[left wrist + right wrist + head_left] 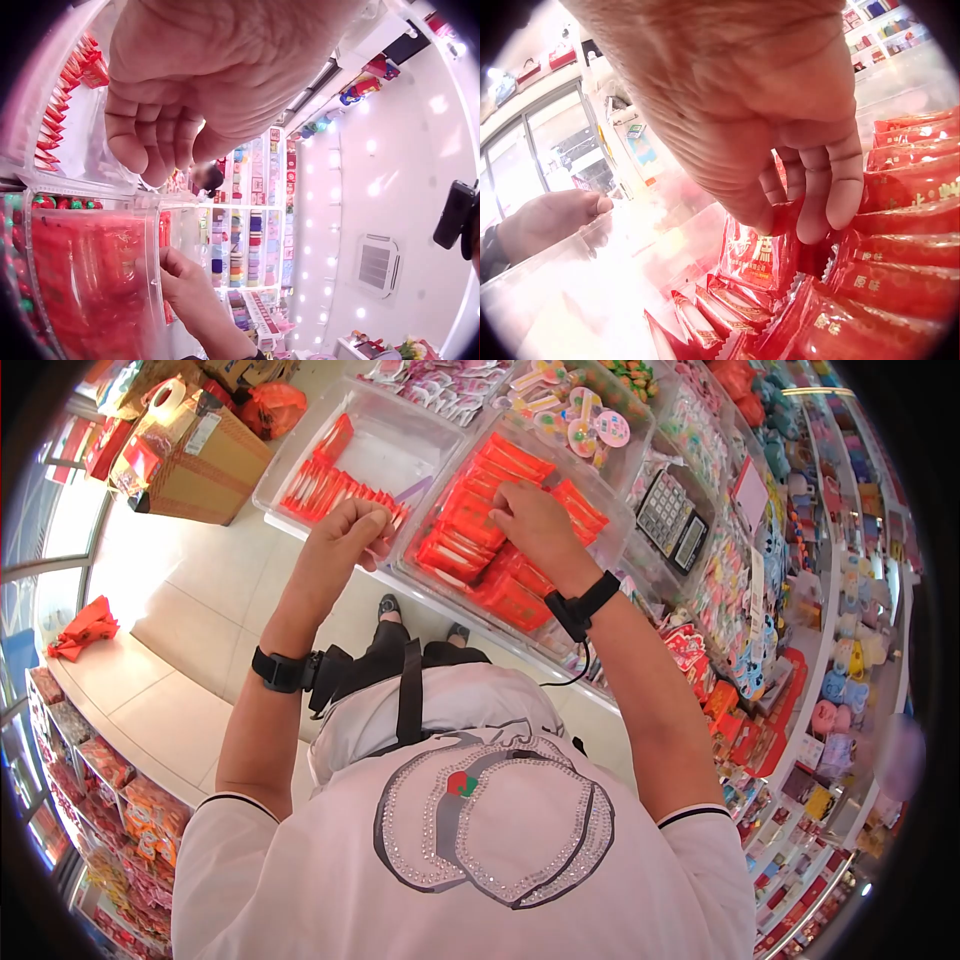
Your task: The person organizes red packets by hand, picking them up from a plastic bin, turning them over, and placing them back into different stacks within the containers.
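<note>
My left hand point(350, 532) hovers over the near edge of the left bin point(268, 490), beside a row of red packets point(325, 490). Its fingers hang loosely curled in the left wrist view, with nothing visible in them. My right hand point(545, 530) reaches into the right bin point(408, 550), among several rows of red packets point(465, 515). In the right wrist view, the thumb and fingers of the right hand point(802, 191) pinch a red packet point(757, 255) with gold lettering; part of it lies behind the fingers. Other packets point(900, 277) stand close around it.
A calculator point(672, 520) lies right of the right bin. Bins of wrapped sweets point(435, 385) and colourful toys point(585, 420) adjoin the far sides. A cardboard box point(200, 460) stands at the left on the floor. Stocked shelves point(850, 630) line the right side.
</note>
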Demonstrator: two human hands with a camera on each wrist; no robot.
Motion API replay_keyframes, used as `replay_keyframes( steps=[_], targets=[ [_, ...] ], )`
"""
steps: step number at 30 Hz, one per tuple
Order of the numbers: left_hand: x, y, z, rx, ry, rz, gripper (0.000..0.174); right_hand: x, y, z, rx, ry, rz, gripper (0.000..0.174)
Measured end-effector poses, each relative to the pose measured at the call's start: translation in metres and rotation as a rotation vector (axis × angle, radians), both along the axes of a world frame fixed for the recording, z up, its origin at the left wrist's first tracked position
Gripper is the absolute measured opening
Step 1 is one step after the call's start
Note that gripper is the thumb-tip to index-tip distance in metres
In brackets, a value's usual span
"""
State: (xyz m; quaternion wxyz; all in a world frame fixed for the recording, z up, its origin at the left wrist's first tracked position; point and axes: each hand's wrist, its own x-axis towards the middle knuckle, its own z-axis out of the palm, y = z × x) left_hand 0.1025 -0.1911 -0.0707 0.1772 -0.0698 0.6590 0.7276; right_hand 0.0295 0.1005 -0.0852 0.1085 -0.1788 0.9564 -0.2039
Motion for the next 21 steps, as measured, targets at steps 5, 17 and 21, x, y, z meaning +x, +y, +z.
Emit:
replay_keyframes(
  steps=[5,17,21],
  targets=[
    [-0.002,0.0,0.0,-0.002,-0.006,-0.015,0.024,0.003,-0.002,0.008,0.054,0.03,-0.026,0.02],
    [-0.018,-0.034,0.006,-0.111,0.047,0.065,0.025,-0.005,0.007,0.015,-0.281,-0.022,-0.087,0.024],
    [-0.058,-0.081,0.016,-0.306,0.151,0.185,0.029,0.0,0.009,0.07,-0.493,-0.31,-0.328,0.022]
  ],
)
